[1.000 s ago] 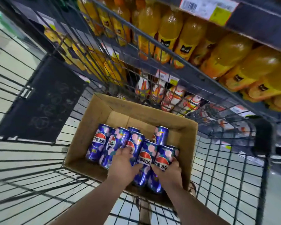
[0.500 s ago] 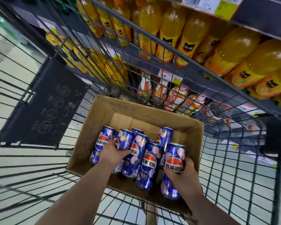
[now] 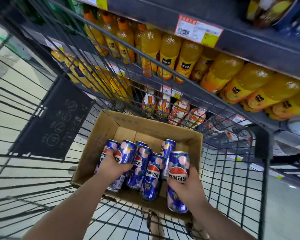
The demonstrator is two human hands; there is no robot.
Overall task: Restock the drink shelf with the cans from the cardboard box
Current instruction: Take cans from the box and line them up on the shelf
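Note:
An open cardboard box [image 3: 104, 134] sits in a wire shopping cart [image 3: 232, 179] and holds several tall blue cans with red-and-white logos [image 3: 152, 175]. My right hand [image 3: 189, 186] grips one blue can [image 3: 178, 170] at the box's right side, lifted a little above the others. My left hand [image 3: 114, 167] is curled round another can [image 3: 111, 153] at the left of the group, still down in the box. Behind the cart stands the drink shelf [image 3: 249, 44].
The shelf carries rows of orange juice bottles [image 3: 170, 54] and, lower, white-and-orange bottles [image 3: 163, 104]. A price tag [image 3: 197, 30] hangs on a shelf edge. A dark folded flap [image 3: 55, 118] stands at the cart's left. Light floor tiles show through the wires.
My right hand has taken hold of a can and raised it at the right of the box. My left hand has moved left onto another can. The view has tilted up toward the shelf.

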